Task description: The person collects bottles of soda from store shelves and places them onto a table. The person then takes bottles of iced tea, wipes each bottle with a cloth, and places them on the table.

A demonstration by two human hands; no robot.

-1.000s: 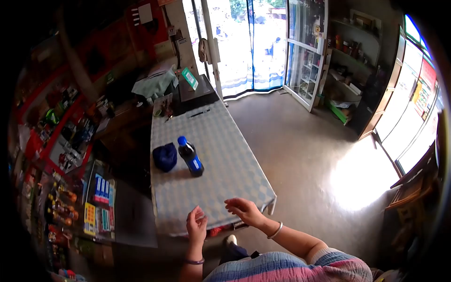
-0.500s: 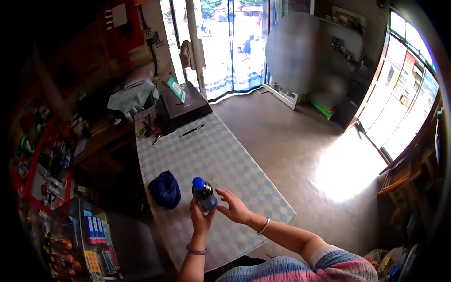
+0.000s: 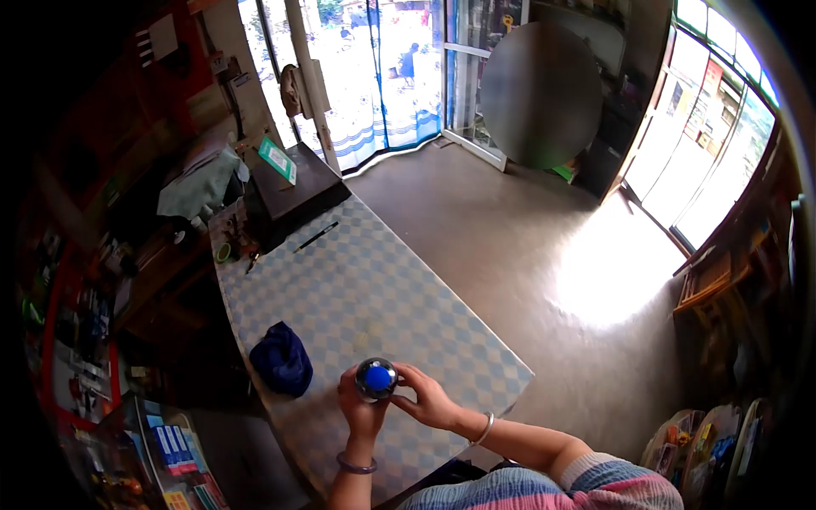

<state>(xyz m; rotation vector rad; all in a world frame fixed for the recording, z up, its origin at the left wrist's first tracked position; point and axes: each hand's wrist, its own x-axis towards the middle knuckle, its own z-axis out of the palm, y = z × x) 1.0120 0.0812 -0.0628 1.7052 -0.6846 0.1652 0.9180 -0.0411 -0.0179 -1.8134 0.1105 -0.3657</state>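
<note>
A bottle of dark liquid with a blue cap point(image 3: 378, 379) is above the near part of the table, its cap tilted toward me. My left hand point(image 3: 360, 410) is wrapped around its left side. From the right, my right hand point(image 3: 429, 401) has its fingers and thumb curved against the bottle's other side. The lower part of the bottle is hidden beneath its top and my hands. On the tabletop to the left lies a crumpled dark blue cloth or bag point(image 3: 282, 360).
A checked cloth covers the table point(image 3: 340, 272). A black pen point(image 3: 316, 236), a dark box point(image 3: 299, 194) and a green-framed sign point(image 3: 278, 160) are at its far end. Boxed goods point(image 3: 174, 449) stand in a case at lower left. A curtain point(image 3: 382, 85) hangs in the doorway.
The bottle has tipped so its cap now faces me, hiding its label. My right hand has closed in on its side. The whole view has shifted a little.
</note>
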